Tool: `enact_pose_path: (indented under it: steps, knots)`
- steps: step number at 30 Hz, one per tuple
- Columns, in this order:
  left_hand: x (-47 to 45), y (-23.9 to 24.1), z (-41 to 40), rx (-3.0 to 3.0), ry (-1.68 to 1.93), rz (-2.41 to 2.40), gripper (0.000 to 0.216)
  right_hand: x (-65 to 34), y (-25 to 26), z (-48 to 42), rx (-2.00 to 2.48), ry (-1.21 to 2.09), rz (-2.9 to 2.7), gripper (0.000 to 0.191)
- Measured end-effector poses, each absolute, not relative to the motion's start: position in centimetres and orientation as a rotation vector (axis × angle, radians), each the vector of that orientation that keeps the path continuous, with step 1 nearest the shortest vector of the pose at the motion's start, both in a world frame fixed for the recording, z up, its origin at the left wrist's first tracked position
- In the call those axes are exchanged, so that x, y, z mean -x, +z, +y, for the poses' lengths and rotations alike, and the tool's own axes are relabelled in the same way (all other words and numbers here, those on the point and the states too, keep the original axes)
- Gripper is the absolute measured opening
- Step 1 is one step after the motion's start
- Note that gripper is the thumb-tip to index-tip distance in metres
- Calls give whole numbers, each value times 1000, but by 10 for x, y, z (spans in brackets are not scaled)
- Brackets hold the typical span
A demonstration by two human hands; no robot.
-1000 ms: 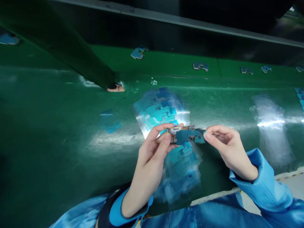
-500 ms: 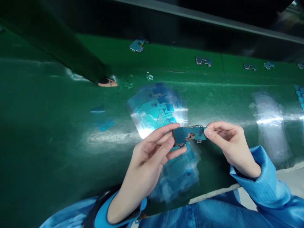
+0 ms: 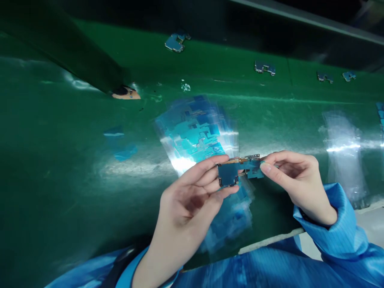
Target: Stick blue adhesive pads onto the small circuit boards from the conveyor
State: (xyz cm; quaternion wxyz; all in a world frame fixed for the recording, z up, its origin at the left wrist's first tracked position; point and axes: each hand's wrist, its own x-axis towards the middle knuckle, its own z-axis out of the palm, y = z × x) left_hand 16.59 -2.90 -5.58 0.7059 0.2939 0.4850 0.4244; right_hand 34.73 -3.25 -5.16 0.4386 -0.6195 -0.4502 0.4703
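Note:
Both hands hold one small blue circuit board [image 3: 237, 170] above a green belt [image 3: 75, 160]. My left hand [image 3: 189, 200] pinches the board's left end between thumb and fingers. My right hand [image 3: 295, 180] pinches its right end with fingertips. Under the board lies a stack of clear film sheets with blue shapes [image 3: 196, 132], and a second such stack [image 3: 231, 220] sits nearer to me. Blue sleeves cover both wrists.
Several small blue boards [image 3: 175, 42] [image 3: 264, 67] [image 3: 325, 77] lie along the far side of the belt. Clear film [image 3: 343, 148] lies at the right. A dark green bar [image 3: 69, 52] slants in from the upper left. The belt's near edge [image 3: 270, 240] runs below my hands.
The board has turned in my fingers: a second ago its metal-shielded side showed, now mostly blue shows. My left hand has opened its palm toward me; the view has shifted slightly.

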Motion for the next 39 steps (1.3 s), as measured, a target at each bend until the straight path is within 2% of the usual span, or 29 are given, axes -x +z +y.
enact_pose_path:
  steps: [39]
  knots:
    - [-170,-53,-34,-643,948,1155,30,-349,-52,-35,1584,1096,-1177,5]
